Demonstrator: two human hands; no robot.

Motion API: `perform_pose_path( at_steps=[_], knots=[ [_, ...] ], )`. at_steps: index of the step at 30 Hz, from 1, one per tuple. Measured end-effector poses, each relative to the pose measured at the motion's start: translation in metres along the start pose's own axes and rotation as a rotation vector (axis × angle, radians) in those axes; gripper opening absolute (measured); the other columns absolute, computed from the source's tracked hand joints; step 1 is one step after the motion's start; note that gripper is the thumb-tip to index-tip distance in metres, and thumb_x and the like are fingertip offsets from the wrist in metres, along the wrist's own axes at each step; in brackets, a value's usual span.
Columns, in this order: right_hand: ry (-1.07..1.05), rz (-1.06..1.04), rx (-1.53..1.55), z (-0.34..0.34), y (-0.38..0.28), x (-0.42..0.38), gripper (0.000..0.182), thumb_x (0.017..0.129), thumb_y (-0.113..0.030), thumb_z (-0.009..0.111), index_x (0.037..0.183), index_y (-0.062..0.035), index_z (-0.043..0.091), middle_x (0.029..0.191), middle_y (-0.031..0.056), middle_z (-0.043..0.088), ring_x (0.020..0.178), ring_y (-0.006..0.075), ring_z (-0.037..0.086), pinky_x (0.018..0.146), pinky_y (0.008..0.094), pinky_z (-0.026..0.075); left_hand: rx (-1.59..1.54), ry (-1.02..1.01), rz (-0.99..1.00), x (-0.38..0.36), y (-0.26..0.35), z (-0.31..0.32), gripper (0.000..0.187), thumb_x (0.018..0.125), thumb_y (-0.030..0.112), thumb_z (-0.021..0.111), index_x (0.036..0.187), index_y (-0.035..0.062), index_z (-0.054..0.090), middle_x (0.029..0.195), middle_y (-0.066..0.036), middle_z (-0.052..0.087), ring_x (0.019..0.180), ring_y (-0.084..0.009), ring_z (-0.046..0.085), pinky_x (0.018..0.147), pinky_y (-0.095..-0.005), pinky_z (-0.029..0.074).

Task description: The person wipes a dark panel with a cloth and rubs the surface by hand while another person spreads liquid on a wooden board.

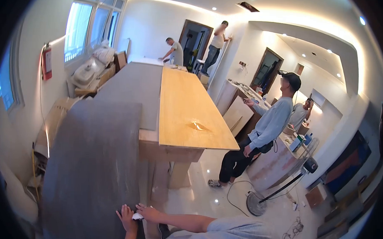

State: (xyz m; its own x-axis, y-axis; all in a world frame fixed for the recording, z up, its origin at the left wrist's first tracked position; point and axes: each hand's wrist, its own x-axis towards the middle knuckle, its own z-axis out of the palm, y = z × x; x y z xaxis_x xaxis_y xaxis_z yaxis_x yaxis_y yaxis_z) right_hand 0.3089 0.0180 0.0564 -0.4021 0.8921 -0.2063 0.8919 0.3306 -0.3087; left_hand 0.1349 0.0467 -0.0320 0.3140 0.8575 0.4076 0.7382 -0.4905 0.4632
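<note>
A large dark grey panel [97,158] fills the lower left of the view, its right edge beside my hands. My left hand [127,220] rests on the panel near this edge, fingers spread. Just to its right, my right hand [149,213] has its fingers bent over a small white wad [137,216] at the panel's edge. What the wad is made of is too small to tell. Beyond the dark panel, a grey board [133,88] and a yellow wooden board [192,107] with a torn patch lie on a wooden base [171,153].
A person in a cap [271,118] stands right of the yellow board. Two people [175,51] [217,46] are at the back, another person [300,115] behind the counter [270,168]. A fan [256,204] with cables stands on the floor. Wrapped items [92,69] lie under the window.
</note>
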Motion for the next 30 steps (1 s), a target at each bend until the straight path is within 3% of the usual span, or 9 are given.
perform_pose_path(
  at_steps=[3, 5, 7, 8, 10, 12, 16, 26, 30],
  knots=[
    [-0.070, -0.030, -0.200, 0.006, 0.006, 0.008, 0.051, 0.092, -0.014, 0.057, 0.139, 0.0008, 0.049, 0.159, 0.0186, 0.034, 0.148, 0.0349, 0.031, 0.105, 0.0579, 0.048, 0.048, 0.062, 0.058, -0.001, -0.005, 0.007, 0.042, 0.089, 0.018, 0.061, 0.126, -0.0009, 0.061, 0.129, -0.014, 0.059, 0.132, -0.0316, 0.050, 0.120, -0.0645, 0.022],
    [0.017, 0.082, -0.096, 0.026, 0.015, 0.007, 0.051, 0.098, -0.022, 0.050, 0.143, 0.0024, 0.046, 0.153, 0.0238, 0.041, 0.142, 0.0375, 0.040, 0.113, 0.0566, 0.038, 0.069, -0.021, -0.008, 0.005, -0.001, 0.012, 0.047, 0.088, 0.024, 0.062, 0.129, 0.0012, 0.059, 0.123, -0.013, 0.061, 0.126, -0.0324, 0.052, 0.119, -0.0645, 0.025],
    [0.040, 0.139, -0.077, 0.017, 0.022, 0.007, 0.051, 0.097, -0.015, 0.048, 0.145, 0.0000, 0.042, 0.148, 0.0271, 0.045, 0.138, 0.0402, 0.044, 0.115, 0.0514, 0.034, 0.221, 0.250, 0.279, 0.034, 0.023, -0.021, 0.060, 0.090, 0.032, 0.064, 0.140, 0.0016, 0.052, 0.121, -0.015, 0.063, 0.121, -0.0334, 0.055, 0.117, -0.0612, 0.028],
    [0.351, 0.066, -0.128, 0.009, 0.023, 0.001, 0.050, 0.093, -0.010, 0.051, 0.142, -0.0014, 0.044, 0.139, 0.0273, 0.050, 0.130, 0.0421, 0.049, 0.110, 0.0495, 0.039, -0.044, 0.026, -0.031, 0.037, 0.030, -0.033, 0.063, 0.092, 0.032, 0.063, 0.145, 0.0010, 0.045, 0.123, -0.017, 0.062, 0.121, -0.0335, 0.054, 0.118, -0.0551, 0.028],
    [0.158, -0.146, 0.128, -0.003, 0.028, 0.006, 0.049, 0.084, -0.003, 0.056, 0.133, -0.0006, 0.051, 0.129, 0.0299, 0.053, 0.118, 0.0485, 0.052, 0.101, 0.0521, 0.044, 0.046, 0.088, -0.185, 0.030, 0.036, -0.044, 0.065, 0.095, 0.036, 0.060, 0.145, -0.0015, 0.043, 0.138, -0.019, 0.051, 0.134, -0.0336, 0.045, 0.119, -0.0522, 0.026],
    [0.188, -0.333, 0.008, -0.002, 0.034, 0.004, 0.050, 0.081, 0.001, 0.059, 0.131, -0.0017, 0.054, 0.134, 0.0290, 0.053, 0.122, 0.0471, 0.052, 0.103, 0.0515, 0.044, 0.162, -0.008, -0.300, 0.020, 0.033, -0.025, 0.071, 0.097, 0.049, 0.051, 0.148, 0.0008, 0.041, 0.156, -0.016, 0.038, 0.148, -0.0310, 0.029, 0.122, -0.0511, 0.022],
    [0.157, -0.474, -0.083, -0.014, 0.042, 0.015, 0.054, 0.081, 0.001, 0.061, 0.134, -0.0019, 0.053, 0.140, 0.0307, 0.051, 0.125, 0.0491, 0.050, 0.105, 0.0528, 0.043, 0.176, -0.009, -0.315, 0.021, 0.030, -0.024, 0.070, 0.097, 0.054, 0.052, 0.147, 0.0056, 0.047, 0.160, -0.009, 0.037, 0.150, -0.0269, 0.028, 0.123, -0.0487, 0.020],
    [0.131, -0.570, 0.078, -0.021, 0.072, 0.014, 0.043, 0.087, -0.008, 0.057, 0.129, 0.0004, 0.057, 0.138, 0.0262, 0.054, 0.130, 0.0391, 0.051, 0.103, 0.0482, 0.047, 0.283, 0.112, -0.156, 0.016, 0.048, -0.023, 0.039, 0.094, 0.032, 0.066, 0.119, 0.0025, 0.069, 0.138, -0.009, 0.061, 0.136, -0.0265, 0.050, 0.114, -0.0451, 0.039],
    [-0.008, -0.312, 0.200, -0.032, 0.057, 0.000, 0.054, 0.089, -0.011, 0.056, 0.139, 0.0060, 0.045, 0.137, 0.0286, 0.054, 0.124, 0.0411, 0.056, 0.101, 0.0498, 0.049, 0.133, 0.015, -0.241, 0.019, 0.084, -0.034, 0.047, 0.073, 0.000, 0.062, 0.120, 0.0003, 0.067, 0.145, -0.013, 0.055, 0.143, -0.0282, 0.041, 0.118, -0.0402, 0.035]
  ],
)
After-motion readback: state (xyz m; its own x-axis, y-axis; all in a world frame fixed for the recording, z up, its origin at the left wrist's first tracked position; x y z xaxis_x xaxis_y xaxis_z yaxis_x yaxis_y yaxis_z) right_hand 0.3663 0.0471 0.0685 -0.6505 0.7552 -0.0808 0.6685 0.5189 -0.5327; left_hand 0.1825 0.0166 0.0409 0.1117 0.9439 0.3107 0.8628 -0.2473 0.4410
